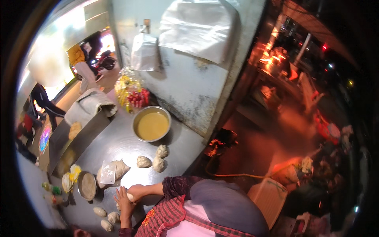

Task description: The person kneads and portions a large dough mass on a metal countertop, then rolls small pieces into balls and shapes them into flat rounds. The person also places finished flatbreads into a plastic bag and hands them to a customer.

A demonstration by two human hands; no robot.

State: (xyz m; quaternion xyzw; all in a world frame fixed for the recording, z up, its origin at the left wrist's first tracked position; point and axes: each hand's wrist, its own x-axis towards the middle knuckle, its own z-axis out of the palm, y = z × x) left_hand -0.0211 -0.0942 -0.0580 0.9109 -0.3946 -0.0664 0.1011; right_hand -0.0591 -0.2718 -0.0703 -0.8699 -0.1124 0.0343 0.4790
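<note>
My left hand [124,204] has its fingers spread over a small pale dough piece [118,206] on the steel worktop [118,145]. Close against it, my right hand [136,192] is curled at a bit of dough [129,196]; the fingers partly hide it. Beyond the hands, a flat translucent scraper [108,172] lies on a larger lump of dough [120,169]. Several dough balls [114,217] rest near my left wrist, and others [144,161] lie farther up the worktop. A small round metal container [88,186] with pale contents stands left of the scraper.
A steel bowl of yellowish liquid [151,123] stands near the wall, beside wrapped yellow and red items [137,97]. A long metal trough [86,133] with a cloth [88,106] edges the worktop. Clear bags [195,29] hang above. Passers-by [80,62] are outside, at left.
</note>
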